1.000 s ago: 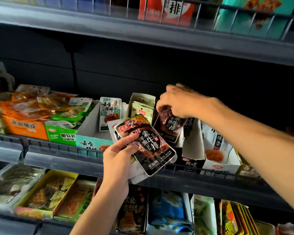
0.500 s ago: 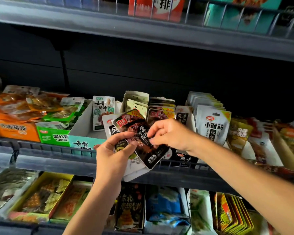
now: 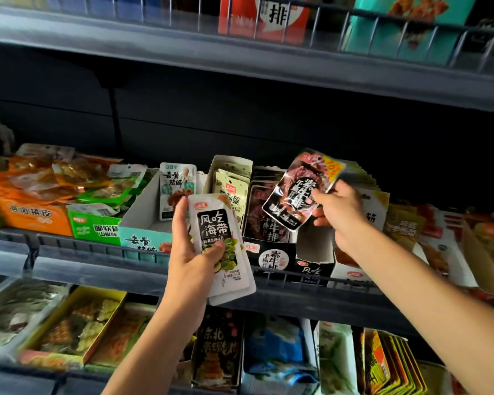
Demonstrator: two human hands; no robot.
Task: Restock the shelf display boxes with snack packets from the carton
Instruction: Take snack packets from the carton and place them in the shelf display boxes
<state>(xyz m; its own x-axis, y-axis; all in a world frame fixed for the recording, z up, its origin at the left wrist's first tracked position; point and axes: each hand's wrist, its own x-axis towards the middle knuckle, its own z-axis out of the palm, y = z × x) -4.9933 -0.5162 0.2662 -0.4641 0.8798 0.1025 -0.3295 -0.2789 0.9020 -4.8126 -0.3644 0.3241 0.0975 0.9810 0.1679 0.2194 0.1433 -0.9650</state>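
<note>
The right hand point(image 3: 338, 215) is pinching a dark packet point(image 3: 297, 192) above the black box point(image 3: 271, 259) while the left hand point(image 3: 193, 252) is gripping white packets point(image 3: 220, 238).

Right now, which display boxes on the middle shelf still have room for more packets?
The teal-fronted box shows bare floor in front of its lone upright packet. The black box under the right hand looks open too. Crowded: the dark steak box and the heaped orange box and green box.
</note>
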